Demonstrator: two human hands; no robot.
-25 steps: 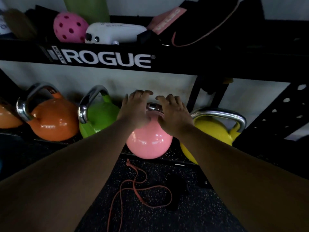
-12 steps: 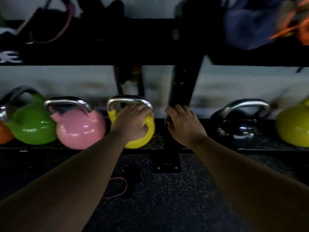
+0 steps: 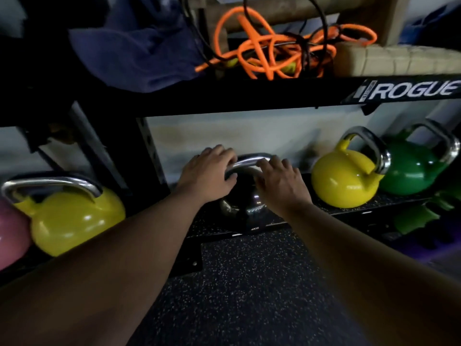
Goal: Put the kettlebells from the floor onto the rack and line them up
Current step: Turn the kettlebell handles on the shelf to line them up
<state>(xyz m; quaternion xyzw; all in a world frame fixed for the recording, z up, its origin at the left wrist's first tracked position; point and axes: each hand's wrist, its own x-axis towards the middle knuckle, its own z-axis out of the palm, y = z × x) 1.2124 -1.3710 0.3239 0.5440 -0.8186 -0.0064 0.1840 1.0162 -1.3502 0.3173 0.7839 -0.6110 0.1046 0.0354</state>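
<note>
A black kettlebell (image 3: 245, 208) with a chrome handle stands on the low shelf of the black rack (image 3: 249, 96). My left hand (image 3: 208, 174) grips the left side of its handle. My right hand (image 3: 280, 179) rests over the right side, fingers curled on it. To the left a yellow kettlebell (image 3: 74, 218) sits next to a pink kettlebell (image 3: 10, 236) at the frame's edge. On the right stand another yellow kettlebell (image 3: 345, 181) and a green kettlebell (image 3: 411, 171).
The upper shelf holds tangled orange cords (image 3: 272, 51), a dark blue cloth (image 3: 139, 46) and a beige pad (image 3: 396, 59). A black rack upright (image 3: 147, 156) stands between the left yellow kettlebell and my hands. Speckled black rubber floor (image 3: 249, 283) lies below. Green and purple objects (image 3: 419, 221) sit low right.
My view and both hands moved right along the rack. The left hand left the yellow kettlebell; both hands now sit on the black kettlebell's handle past the upright.
</note>
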